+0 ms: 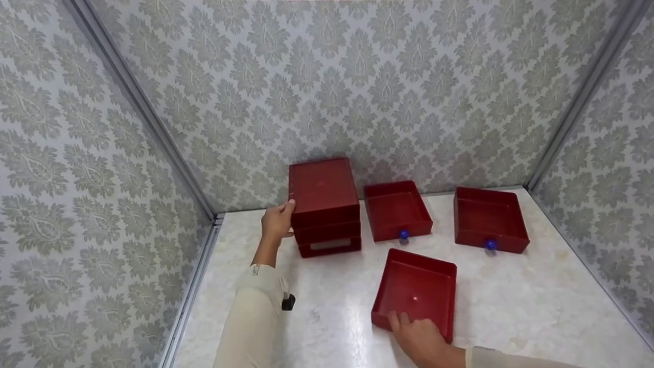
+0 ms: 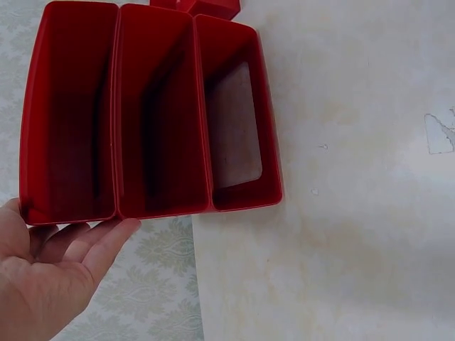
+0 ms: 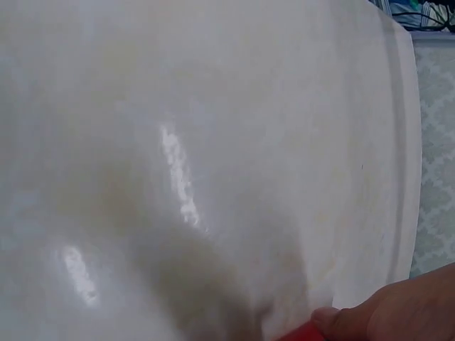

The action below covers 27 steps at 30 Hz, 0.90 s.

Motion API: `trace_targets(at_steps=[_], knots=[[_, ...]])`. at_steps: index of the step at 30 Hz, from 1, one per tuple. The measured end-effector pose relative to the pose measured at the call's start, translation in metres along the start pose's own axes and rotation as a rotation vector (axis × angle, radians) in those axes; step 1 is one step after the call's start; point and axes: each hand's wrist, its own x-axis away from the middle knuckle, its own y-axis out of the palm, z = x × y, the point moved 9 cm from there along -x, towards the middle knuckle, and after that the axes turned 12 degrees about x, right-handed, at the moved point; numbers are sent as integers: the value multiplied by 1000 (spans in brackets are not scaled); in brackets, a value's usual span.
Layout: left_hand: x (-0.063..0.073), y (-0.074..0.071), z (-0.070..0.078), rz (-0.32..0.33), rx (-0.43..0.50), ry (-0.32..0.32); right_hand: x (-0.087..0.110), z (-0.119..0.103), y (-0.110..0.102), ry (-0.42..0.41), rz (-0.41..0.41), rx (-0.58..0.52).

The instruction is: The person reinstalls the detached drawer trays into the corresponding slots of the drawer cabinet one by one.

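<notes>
A red drawer cabinet (image 1: 323,186) stands against the back wall, with three stacked open slots facing front in the left wrist view. My left hand (image 1: 278,221) rests against its left side; in the left wrist view, the extended fingers (image 2: 106,245) lie along the side wall. Nearer to me, a loose red drawer (image 1: 419,286) sits angled on the table. My right hand (image 1: 420,337) grips its front wall, fingers curled over the rim. Only the thumb (image 3: 338,320) side of that hand and a bit of red show in the right wrist view.
Two more red drawers, one beside the cabinet (image 1: 396,209) and one further right (image 1: 488,220), lie near the back wall with blue knobs (image 1: 403,234) facing front. Patterned walls (image 1: 332,92) enclose the pale table (image 1: 327,306) at the back and sides.
</notes>
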Motion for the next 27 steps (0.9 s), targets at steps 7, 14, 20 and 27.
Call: trace_targets(at_steps=[7, 14, 20, 27], knots=[[-2, 3, 2, -13, 0, 2, -5, -28, -24, -122, 85, -157], [2, 1, 5, -69, -39, -9, -21, -51, -34, -234, -2, -296], [3, -3, 4, -64, -73, -7, -40, -71, -54, -307, 114, -267], [7, 0, 7, -27, -110, 5, -65, -88, -62, -334, 110, -255]])
